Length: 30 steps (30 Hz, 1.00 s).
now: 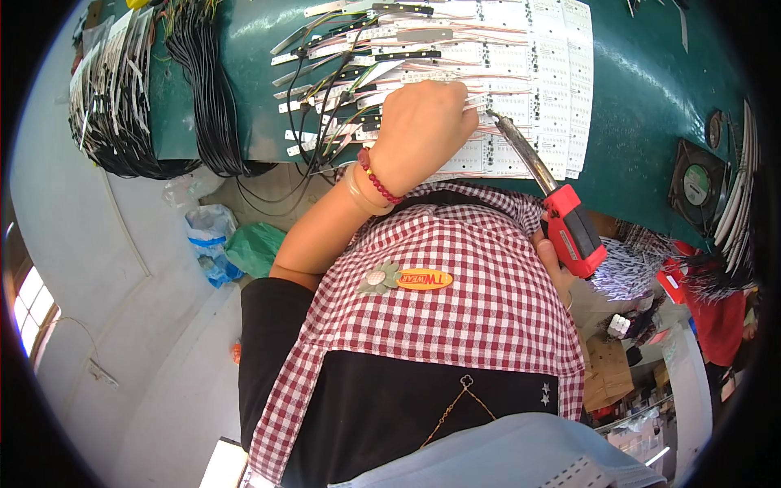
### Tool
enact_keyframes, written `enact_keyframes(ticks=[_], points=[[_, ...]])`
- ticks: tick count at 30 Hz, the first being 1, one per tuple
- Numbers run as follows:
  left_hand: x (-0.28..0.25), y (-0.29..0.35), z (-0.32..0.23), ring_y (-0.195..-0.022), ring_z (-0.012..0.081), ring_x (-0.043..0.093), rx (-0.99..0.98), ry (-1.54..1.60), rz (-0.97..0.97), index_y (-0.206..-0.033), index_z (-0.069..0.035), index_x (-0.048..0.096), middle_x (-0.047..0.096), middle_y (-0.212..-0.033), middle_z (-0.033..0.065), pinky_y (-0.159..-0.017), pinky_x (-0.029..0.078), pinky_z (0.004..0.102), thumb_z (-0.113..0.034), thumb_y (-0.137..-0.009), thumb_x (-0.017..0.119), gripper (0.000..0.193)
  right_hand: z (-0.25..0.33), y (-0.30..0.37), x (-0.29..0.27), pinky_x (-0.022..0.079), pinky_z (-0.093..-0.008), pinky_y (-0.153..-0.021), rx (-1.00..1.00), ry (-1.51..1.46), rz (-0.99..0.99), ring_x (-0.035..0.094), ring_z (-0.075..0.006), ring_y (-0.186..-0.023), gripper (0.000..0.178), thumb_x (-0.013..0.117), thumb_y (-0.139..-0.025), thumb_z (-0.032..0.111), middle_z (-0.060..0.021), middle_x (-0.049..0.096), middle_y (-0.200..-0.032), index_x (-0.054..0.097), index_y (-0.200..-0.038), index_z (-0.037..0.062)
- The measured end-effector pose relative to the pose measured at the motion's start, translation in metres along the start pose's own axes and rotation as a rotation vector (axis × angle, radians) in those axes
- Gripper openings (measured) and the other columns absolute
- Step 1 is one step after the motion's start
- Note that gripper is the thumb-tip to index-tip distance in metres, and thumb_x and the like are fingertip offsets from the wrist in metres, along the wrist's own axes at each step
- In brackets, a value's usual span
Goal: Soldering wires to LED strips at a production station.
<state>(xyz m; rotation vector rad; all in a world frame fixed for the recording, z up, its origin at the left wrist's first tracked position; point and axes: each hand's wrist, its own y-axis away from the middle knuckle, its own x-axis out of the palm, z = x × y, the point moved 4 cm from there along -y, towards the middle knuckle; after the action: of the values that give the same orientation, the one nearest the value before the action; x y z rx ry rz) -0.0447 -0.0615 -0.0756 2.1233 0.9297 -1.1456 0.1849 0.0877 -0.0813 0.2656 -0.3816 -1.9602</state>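
My left hand [427, 130] is closed above white circuit boards [553, 73], its fingertips pinched around a thin wire at a row of small dark parts. The fingers themselves are mostly turned away from view. My right hand [551, 262], partly hidden behind the tool, grips a red and black soldering iron [572, 228]. The iron's metal tip points up and left, close to the board beside my left fingertips. Thin red and white wires run leftward from the boards to small black and white strips [407, 55], with black cables [329, 110] among them.
Bundles of black cable [203, 81] and wired strips [110, 106] hang over the green table's [634, 98] left part. A small black fan [698, 183] lies at the right, near bunches of white wires [739, 195]. Plastic bags [213, 244] are below the table's edge.
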Motion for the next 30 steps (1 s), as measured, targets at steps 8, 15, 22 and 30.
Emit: enact_keyframes(ticks=[8, 15, 22, 30], points=[[0.001, 0.001, -0.002, -0.058, 0.0345, 0.059, 0.002, 0.011, -0.042, -0.069, -0.001, 0.06, 0.06, -0.062, 0.0172, -0.054, 0.047, 0.0433, -0.023, -0.076, 0.06, 0.024, -0.011, 0.004, -0.002, 0.047, -0.0272, -0.076, 0.014, 0.012, -0.008, 0.059, -0.0145, -0.081, 0.031, 0.063, -0.084, 0.004, -0.009, 0.061, -0.095, 0.056, -0.114, -0.0025], [-0.001, -0.002, -0.002, -0.056, 0.035, 0.058, 0.013, -0.011, 0.005, -0.068, 0.0, 0.06, 0.058, -0.059, 0.0185, -0.053, 0.047, 0.0434, -0.021, -0.074, 0.059, 0.021, -0.01, 0.006, -0.002, 0.047, -0.0254, -0.071, -0.017, -0.023, -0.075, 0.058, -0.0118, -0.08, 0.027, 0.065, -0.084, 0.008, -0.0062, 0.062, -0.09, 0.059, -0.108, -0.0018], [-0.002, -0.005, -0.002, -0.054, 0.0352, 0.057, 0.016, -0.008, 0.02, -0.067, 0.0, 0.061, 0.057, -0.058, 0.0194, -0.052, 0.046, 0.0439, -0.022, -0.073, 0.059, 0.023, -0.003, 0.001, 0.0, 0.047, -0.0261, -0.074, 0.01, 0.03, -0.066, 0.058, -0.0107, -0.082, 0.016, 0.064, -0.086, 0.007, -0.0034, 0.062, -0.09, 0.062, -0.1, -0.0002], [-0.002, -0.006, -0.001, -0.055, 0.0359, 0.058, 0.026, -0.002, 0.018, -0.069, 0.0, 0.063, 0.058, -0.058, 0.0201, -0.054, 0.048, 0.0435, -0.023, -0.073, 0.06, 0.024, -0.008, 0.0, 0.001, 0.044, -0.0256, -0.069, 0.012, 0.024, -0.07, 0.056, -0.0129, -0.073, 0.033, 0.066, -0.083, 0.01, -0.0081, 0.059, -0.083, 0.055, -0.111, -0.0039]])
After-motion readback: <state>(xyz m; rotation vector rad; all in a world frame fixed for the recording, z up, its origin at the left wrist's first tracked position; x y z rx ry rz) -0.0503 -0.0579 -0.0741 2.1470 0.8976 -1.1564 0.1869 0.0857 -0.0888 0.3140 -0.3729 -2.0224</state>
